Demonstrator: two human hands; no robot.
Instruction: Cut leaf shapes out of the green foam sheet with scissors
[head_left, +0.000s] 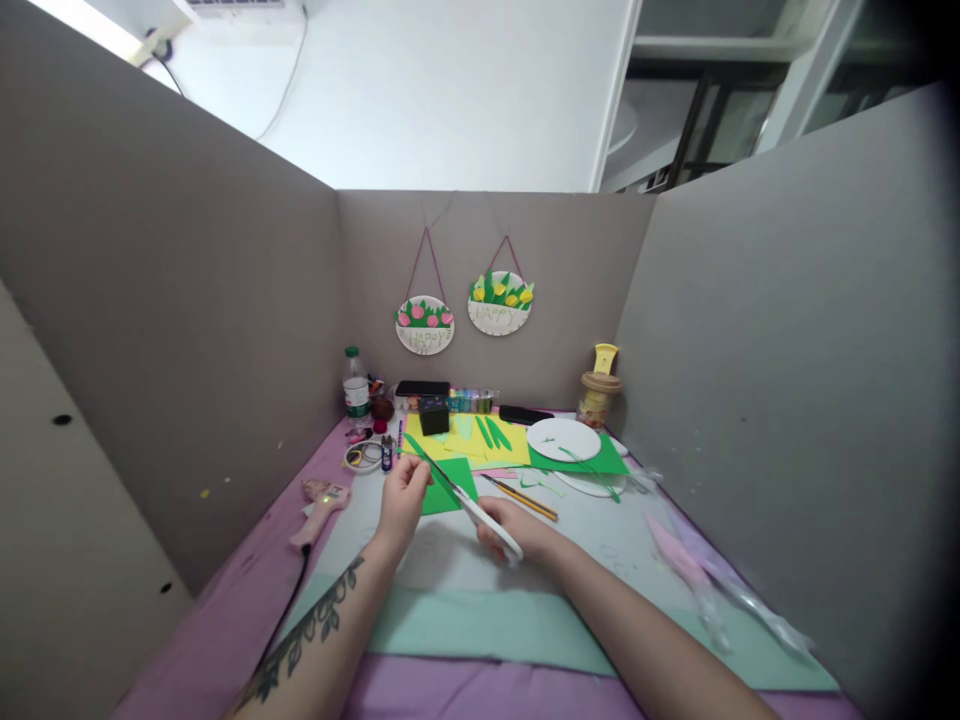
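Observation:
My right hand (504, 530) grips a pair of scissors (484, 518) by the white handles. Their dark blades point up and left, close beside my left hand (406, 487). The fingers of my left hand are pinched on a narrow green paper strip (412, 443) that sticks out above them. Beneath the blades lies a green paper sheet (450, 497). Several cut green leaf shapes (493, 433) rest on a yellow sheet (517, 456) behind the hands. Two pencil-like sticks (529, 502) lie just past my right hand.
A pink glue gun (322, 512) with a cord lies at left, near a tape roll (363, 456) and a bottle (356, 385). White paper plates (564, 440) and a lidded cup (598, 400) are at right. Two flower-decorated plates (425, 338) hang on the grey back panel (577, 300).

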